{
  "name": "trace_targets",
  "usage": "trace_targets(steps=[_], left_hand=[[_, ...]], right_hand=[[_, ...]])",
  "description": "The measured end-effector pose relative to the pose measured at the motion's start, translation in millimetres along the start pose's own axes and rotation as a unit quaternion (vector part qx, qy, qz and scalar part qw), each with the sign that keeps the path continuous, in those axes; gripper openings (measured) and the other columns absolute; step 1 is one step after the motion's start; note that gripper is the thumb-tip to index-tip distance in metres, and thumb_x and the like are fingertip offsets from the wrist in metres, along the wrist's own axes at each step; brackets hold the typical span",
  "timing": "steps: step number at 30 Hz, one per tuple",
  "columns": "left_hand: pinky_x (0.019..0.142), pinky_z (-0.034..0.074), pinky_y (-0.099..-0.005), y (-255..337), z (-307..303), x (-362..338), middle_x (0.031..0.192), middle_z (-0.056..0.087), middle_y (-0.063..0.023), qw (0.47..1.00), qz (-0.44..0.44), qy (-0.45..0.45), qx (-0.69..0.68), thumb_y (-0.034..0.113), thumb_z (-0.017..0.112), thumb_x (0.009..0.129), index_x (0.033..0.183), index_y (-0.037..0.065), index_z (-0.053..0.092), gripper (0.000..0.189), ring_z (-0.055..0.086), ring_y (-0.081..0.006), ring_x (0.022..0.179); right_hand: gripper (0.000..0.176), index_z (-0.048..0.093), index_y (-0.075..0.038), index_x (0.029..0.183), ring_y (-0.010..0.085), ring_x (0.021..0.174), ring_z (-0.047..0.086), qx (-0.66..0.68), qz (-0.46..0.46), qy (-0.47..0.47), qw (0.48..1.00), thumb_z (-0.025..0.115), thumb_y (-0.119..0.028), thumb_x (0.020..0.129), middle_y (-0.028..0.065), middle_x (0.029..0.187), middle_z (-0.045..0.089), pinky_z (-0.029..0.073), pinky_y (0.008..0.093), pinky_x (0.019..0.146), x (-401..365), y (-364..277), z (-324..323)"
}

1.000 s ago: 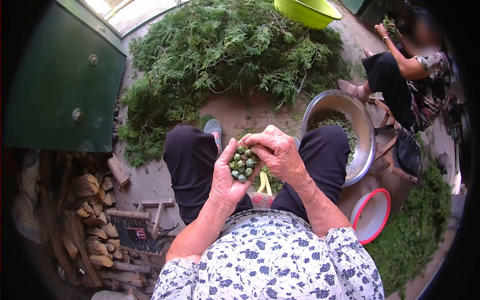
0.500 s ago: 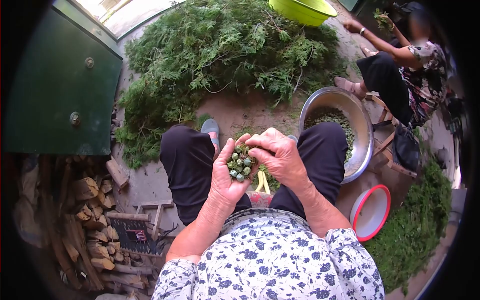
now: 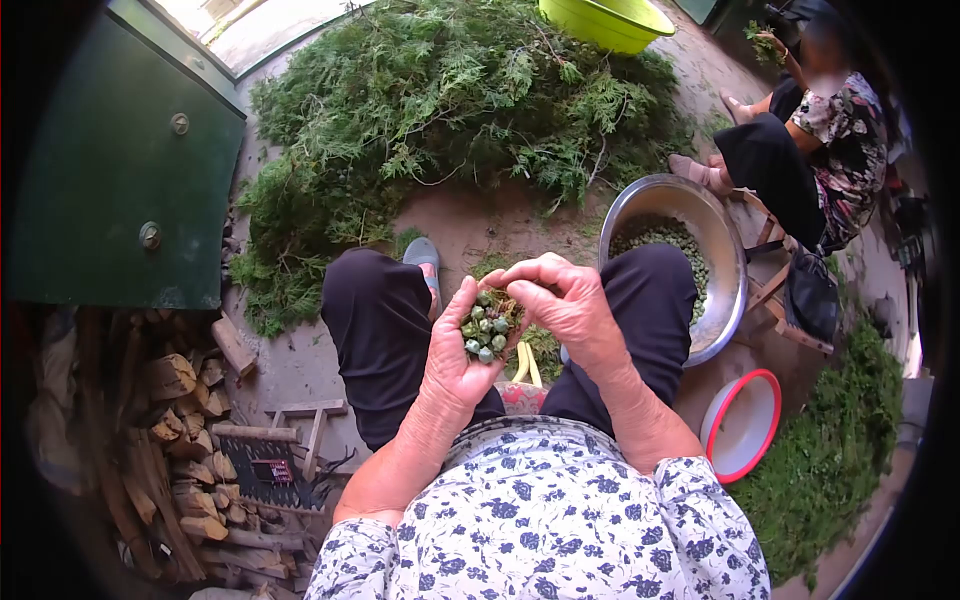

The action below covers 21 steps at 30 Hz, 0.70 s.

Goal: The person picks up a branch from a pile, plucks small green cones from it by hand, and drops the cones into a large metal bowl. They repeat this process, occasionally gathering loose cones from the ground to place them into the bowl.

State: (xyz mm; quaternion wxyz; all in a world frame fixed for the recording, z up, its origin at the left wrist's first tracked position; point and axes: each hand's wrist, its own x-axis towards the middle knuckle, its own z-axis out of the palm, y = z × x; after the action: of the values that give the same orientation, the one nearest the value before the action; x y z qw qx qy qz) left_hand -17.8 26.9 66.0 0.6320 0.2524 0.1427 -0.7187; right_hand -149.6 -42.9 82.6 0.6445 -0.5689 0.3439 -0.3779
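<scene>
My left hand (image 3: pixel 450 350) is cupped palm-up in front of my lap, curled round a handful of small green, bluish cones (image 3: pixel 486 328). Some brownish-green bits lie among them near the fingertips. My right hand (image 3: pixel 568 308) is beside it, thumb and forefinger pinched together at the far edge of the handful; whatever is between them is too small to make out. Close to my right knee stands a large metal basin (image 3: pixel 737 290), with many more green cones (image 3: pixel 665 232) in its bottom, partly hidden by the knee.
A big pile of cut evergreen branches (image 3: pixel 450 110) spreads ahead, a lime-green tub (image 3: pixel 610 25) behind it. At right are a red-rimmed white basin (image 3: pixel 715 425), green sprigs (image 3: pixel 830 440) and a seated person (image 3: pixel 850 130) holding a sprig. Split firewood (image 3: pixel 170 378) is stacked at left.
My right hand's fingers have shifted slightly away from the cones, and the handful shows more. The seated person has drawn back an outstretched arm.
</scene>
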Motion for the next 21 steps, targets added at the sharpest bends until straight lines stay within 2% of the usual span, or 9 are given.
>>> trace_targets(steps=[1, 2, 5, 7, 9, 14, 16, 19, 21], left_hand=[[0.085, 0.052, -0.0378, 0, -4, 1, 0.099, 0.062, -0.0076, 1.0, 0.0, 0.0, 0.0, 0.03, 0.054, 0.092, 0.104, 0.005, 0.059, 0.028, 0.061, -0.0195, 0.094], [0.083, 0.052, -0.0363, 1, -9, 2, 0.098, 0.062, -0.0066, 1.0, -0.008, 0.0, -0.005, 0.03, 0.054, 0.092, 0.104, 0.006, 0.059, 0.027, 0.061, -0.0188, 0.092], [0.076, 0.051, -0.0324, 1, -9, 3, 0.095, 0.062, -0.0044, 1.0, -0.015, 0.022, -0.004, 0.031, 0.056, 0.091, 0.105, 0.009, 0.058, 0.026, 0.061, -0.0172, 0.086], [0.081, 0.052, -0.0347, 2, -7, 3, 0.097, 0.062, -0.0063, 1.0, -0.013, -0.014, -0.019, 0.029, 0.056, 0.091, 0.105, 0.007, 0.059, 0.026, 0.062, -0.0189, 0.089], [0.079, 0.053, -0.036, 2, 1, 0, 0.098, 0.063, -0.0073, 1.0, -0.004, 0.0, -0.01, 0.028, 0.055, 0.091, 0.104, 0.006, 0.059, 0.026, 0.063, -0.0196, 0.089], [0.079, 0.055, -0.0385, 1, 8, 1, 0.101, 0.064, -0.009, 1.0, 0.003, 0.014, -0.01, 0.025, 0.053, 0.092, 0.106, 0.003, 0.059, 0.027, 0.064, -0.021, 0.091], [0.089, 0.052, -0.0402, 1, 6, 3, 0.102, 0.062, -0.0098, 1.0, 0.004, -0.003, -0.007, 0.022, 0.054, 0.092, 0.103, 0.003, 0.06, 0.023, 0.061, -0.0214, 0.096], [0.089, 0.051, -0.0383, 1, -1, 4, 0.101, 0.062, -0.0085, 1.0, -0.009, -0.013, -0.016, 0.023, 0.055, 0.092, 0.105, 0.004, 0.059, 0.024, 0.061, -0.0205, 0.095], [0.088, 0.051, -0.0372, 2, -13, 5, 0.101, 0.062, -0.0078, 0.999, -0.022, -0.028, -0.024, 0.024, 0.055, 0.092, 0.106, 0.004, 0.059, 0.025, 0.061, -0.02, 0.095]], right_hand=[[0.009, 0.068, -0.003, 0.088, 0.0131, 0.068, 0.057, -0.138, -0.083, -0.005, 0.987, 0.063, -0.006, 0.081, 0.0046, 0.076, 0.059, 0.046, 0.0261, 0.061, 2, 1, 5], [0.009, 0.069, -0.005, 0.086, 0.0169, 0.075, 0.058, -0.182, -0.055, -0.002, 0.982, 0.064, -0.006, 0.079, 0.0067, 0.076, 0.059, 0.047, 0.0293, 0.069, 1, -6, 9], [0.011, 0.069, -0.004, 0.087, 0.0173, 0.074, 0.058, -0.265, -0.095, 0.007, 0.96, 0.064, -0.006, 0.077, 0.0077, 0.077, 0.059, 0.047, 0.0285, 0.068, 2, 0, 15], [0.011, 0.068, -0.004, 0.086, 0.017, 0.073, 0.058, -0.252, -0.092, 0.012, 0.963, 0.064, -0.005, 0.076, 0.0079, 0.077, 0.059, 0.047, 0.0283, 0.067, 3, -2, 15], [0.01, 0.068, -0.002, 0.087, 0.0142, 0.074, 0.055, -0.207, -0.046, 0.037, 0.977, 0.066, -0.005, 0.078, 0.005, 0.077, 0.059, 0.045, 0.0268, 0.065, 3, -3, 10], [0.011, 0.067, -0.002, 0.088, 0.014, 0.075, 0.056, -0.236, 0.009, 0.05, 0.97, 0.067, -0.005, 0.077, 0.0049, 0.078, 0.059, 0.044, 0.0256, 0.065, 1, -6, 1], [0.013, 0.068, -0.003, 0.089, 0.0149, 0.074, 0.056, -0.252, -0.049, 0.053, 0.965, 0.067, -0.004, 0.077, 0.0052, 0.079, 0.059, 0.045, 0.0259, 0.064, 0, -5, 0], [0.016, 0.068, -0.004, 0.091, 0.0174, 0.074, 0.057, -0.269, -0.125, 0.065, 0.953, 0.068, -0.003, 0.075, 0.0061, 0.079, 0.059, 0.046, 0.0276, 0.065, -2, -13, 8], [0.018, 0.068, -0.004, 0.092, 0.0187, 0.074, 0.057, -0.284, -0.137, 0.046, 0.948, 0.068, -0.002, 0.073, 0.0066, 0.079, 0.059, 0.047, 0.0285, 0.065, -2, -3, 11]])
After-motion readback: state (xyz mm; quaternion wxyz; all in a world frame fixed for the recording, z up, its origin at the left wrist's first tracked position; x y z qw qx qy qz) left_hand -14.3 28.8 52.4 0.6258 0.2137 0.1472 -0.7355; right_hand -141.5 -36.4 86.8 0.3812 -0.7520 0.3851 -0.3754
